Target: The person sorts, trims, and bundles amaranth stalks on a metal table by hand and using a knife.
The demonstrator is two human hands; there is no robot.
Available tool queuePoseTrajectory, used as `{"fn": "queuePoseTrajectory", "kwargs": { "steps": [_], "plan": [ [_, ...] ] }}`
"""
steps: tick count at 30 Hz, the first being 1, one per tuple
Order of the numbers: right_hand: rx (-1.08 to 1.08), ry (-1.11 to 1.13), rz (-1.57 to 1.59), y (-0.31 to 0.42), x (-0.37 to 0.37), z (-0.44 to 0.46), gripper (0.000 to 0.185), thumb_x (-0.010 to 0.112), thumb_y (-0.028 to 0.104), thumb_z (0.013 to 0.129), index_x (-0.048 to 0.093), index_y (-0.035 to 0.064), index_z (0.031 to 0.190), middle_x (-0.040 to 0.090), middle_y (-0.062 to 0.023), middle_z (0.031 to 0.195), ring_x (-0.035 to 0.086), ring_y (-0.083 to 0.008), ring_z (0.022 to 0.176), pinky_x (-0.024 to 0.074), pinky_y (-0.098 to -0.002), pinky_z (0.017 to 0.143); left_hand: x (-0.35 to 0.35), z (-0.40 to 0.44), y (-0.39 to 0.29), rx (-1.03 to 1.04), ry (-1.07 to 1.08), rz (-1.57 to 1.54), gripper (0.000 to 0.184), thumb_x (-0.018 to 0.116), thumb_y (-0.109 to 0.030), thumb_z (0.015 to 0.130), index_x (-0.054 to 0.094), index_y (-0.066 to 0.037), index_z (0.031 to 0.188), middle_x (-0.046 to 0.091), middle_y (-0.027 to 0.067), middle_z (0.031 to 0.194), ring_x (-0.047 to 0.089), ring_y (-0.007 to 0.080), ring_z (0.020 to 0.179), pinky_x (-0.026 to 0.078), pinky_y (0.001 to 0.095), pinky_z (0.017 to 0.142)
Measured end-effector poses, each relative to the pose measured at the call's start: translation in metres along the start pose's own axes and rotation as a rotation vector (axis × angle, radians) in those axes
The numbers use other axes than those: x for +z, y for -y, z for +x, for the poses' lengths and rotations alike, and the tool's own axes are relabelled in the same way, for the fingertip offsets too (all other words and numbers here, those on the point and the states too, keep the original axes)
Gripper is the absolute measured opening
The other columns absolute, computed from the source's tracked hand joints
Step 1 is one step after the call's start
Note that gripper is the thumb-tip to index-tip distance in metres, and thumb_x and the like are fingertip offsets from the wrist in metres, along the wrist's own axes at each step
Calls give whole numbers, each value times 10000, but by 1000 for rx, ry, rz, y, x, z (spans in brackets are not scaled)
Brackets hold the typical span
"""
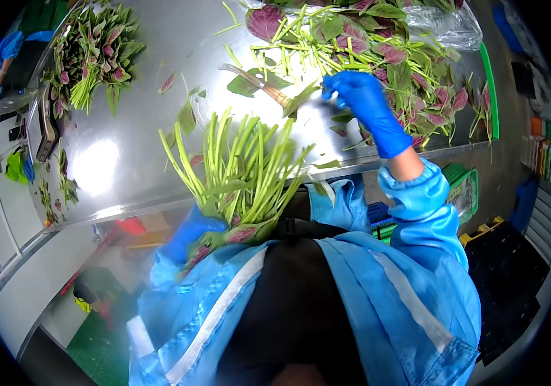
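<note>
- Gripping a bunch of greens [240, 167] with the gloved left hand [198, 233], closed around the leafy end, close to the body, cut stems fanning away over the steel table [153, 83].
- Holding the gloved right hand [358, 93] out beyond the bunch and to its right, wrist above the table, fingers bent; cannot tell whether anything is pinched.
- Hiding some left fingers behind leaves; blurring a leaf near the right fingertips; cutting off the loose greens [410, 83] at the top edge.
- Showing, just beyond the bunch, a knife [266, 87] with a curved blade and scattered leaves; farther left, a pile of leafy stems [99, 48].
- Showing, right of the bunch, a green basket [469, 193] below the table and black matting [504, 283]; at lower left, green flooring [99, 350].
</note>
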State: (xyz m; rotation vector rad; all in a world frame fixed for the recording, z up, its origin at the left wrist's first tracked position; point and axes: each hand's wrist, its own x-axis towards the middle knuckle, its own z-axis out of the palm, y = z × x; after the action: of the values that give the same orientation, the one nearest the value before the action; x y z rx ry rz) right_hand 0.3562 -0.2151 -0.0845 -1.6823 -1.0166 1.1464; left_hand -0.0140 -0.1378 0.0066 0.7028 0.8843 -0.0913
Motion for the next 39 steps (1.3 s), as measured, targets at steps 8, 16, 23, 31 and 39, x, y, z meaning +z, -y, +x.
{"fn": "queuePoseTrajectory", "kwargs": {
  "steps": [8, 16, 23, 31, 39],
  "plan": [
    [-830, 349, -458, 30, 105, -80, 435, 626, 249, 876, 534, 118, 1280, 493, -111, 1338, 491, -248, 1208, 396, -387, 1028, 24, -3, -17, 1, 42, -123, 903, 602, 25, 665, 222, -49, 1480, 321, 122, 1486, 302, 238, 1380, 248, 356, 1136],
    [-385, -202, -108, 50, 69, -55, 403, 620, 208, 898, 538, 114, 1281, 563, -110, 1275, 552, -253, 1167, 424, -362, 1010, -4, -2, 7, -85, -21, 38, 949, 591, 81, 677, 154, -84, 1503, 305, 118, 1497, 320, 238, 1371, 328, 358, 1095],
    [-306, -340, 431, 5, 23, -14, 168, 571, 81, 883, 648, 30, 1023, 661, -58, 1044, 611, -135, 901, 502, -277, 786, -10, -3, 22, -36, -48, -11, 942, 628, 72, 648, 224, -81, 1486, 418, 126, 1407, 453, 259, 1256, 392, 362, 1027],
    [-266, 42, -854, 10, 82, -75, 537, 707, 345, 821, 563, 82, 1266, 683, -141, 917, 674, -198, 805, 501, -341, 771, 3, -9, 7, -71, -60, 11, 920, 583, 102, 682, 190, -75, 1494, 393, 138, 1437, 418, 263, 1301, 351, 363, 1066],
    [-96, 0, -594, 38, 76, -52, 427, 598, 523, 848, 706, 151, 1026, 662, -155, 739, 665, -274, 675, 524, -342, 653, -30, 2, 31, -71, -23, 146, 917, 653, 119, 693, 219, -60, 1481, 473, 135, 1365, 541, 202, 1165, 523, 250, 798]
  ]
}}
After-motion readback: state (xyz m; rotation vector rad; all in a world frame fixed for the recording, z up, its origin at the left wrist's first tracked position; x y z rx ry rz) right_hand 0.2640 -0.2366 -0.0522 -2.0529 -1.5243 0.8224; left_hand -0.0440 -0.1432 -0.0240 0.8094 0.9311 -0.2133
